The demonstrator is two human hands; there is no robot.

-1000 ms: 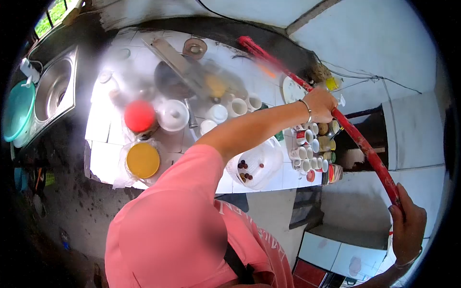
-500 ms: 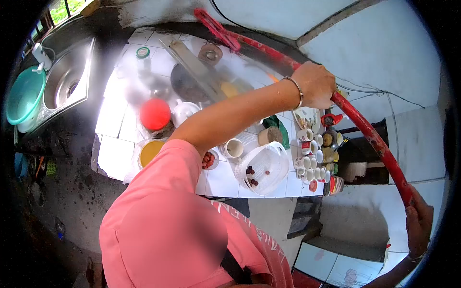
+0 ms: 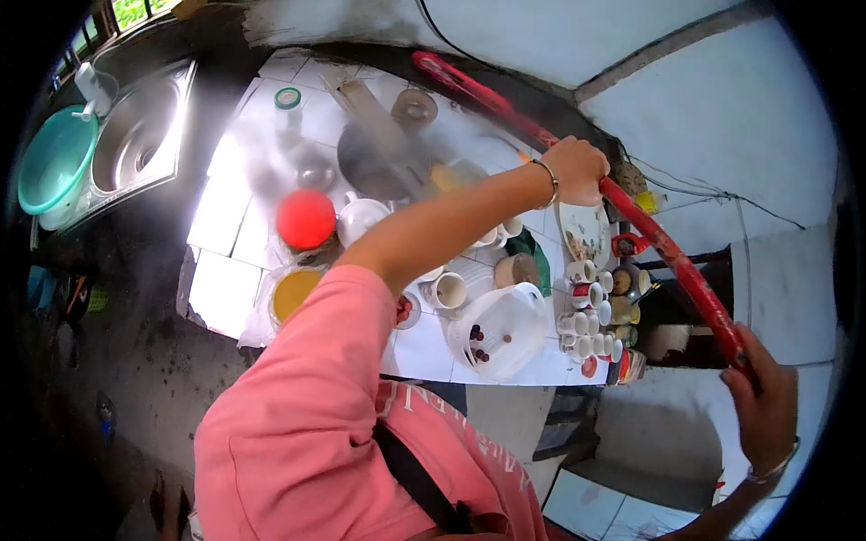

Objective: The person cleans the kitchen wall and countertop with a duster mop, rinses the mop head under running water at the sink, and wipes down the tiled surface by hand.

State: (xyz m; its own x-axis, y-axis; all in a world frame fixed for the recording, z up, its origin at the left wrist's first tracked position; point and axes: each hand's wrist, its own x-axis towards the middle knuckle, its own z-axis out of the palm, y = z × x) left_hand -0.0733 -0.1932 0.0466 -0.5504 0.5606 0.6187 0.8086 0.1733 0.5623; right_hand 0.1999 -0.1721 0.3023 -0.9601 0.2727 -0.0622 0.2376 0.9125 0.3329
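Note:
A long red pole (image 3: 663,243) runs slantwise from the wall behind the counter down to the right. My left hand (image 3: 577,169), with a bangle at its wrist, is wrapped round its middle, above the counter's back right part. My right hand (image 3: 765,397) grips its lower end at the right. The pole's far end (image 3: 442,68), red and somewhat blurred, lies near the counter's back edge by the dark lower wall. Under and beside my left arm stand a white teapot (image 3: 361,218), a mug (image 3: 446,290) and a floral tray (image 3: 586,236).
On the tiled counter (image 3: 216,239) are a red-lidded container (image 3: 305,219), a yellow lid (image 3: 296,296), a white basket (image 3: 519,329) with dark round pieces, and rows of mugs (image 3: 577,323). A sink (image 3: 135,140) and green basin (image 3: 56,162) stand left. Cables (image 3: 704,191) hang on the wall.
The pole's far end swung left, then came back somewhat to the right and lower. Both hands keep their hold; my left hand shifted slightly left. The view has moved, so the counter appears lower.

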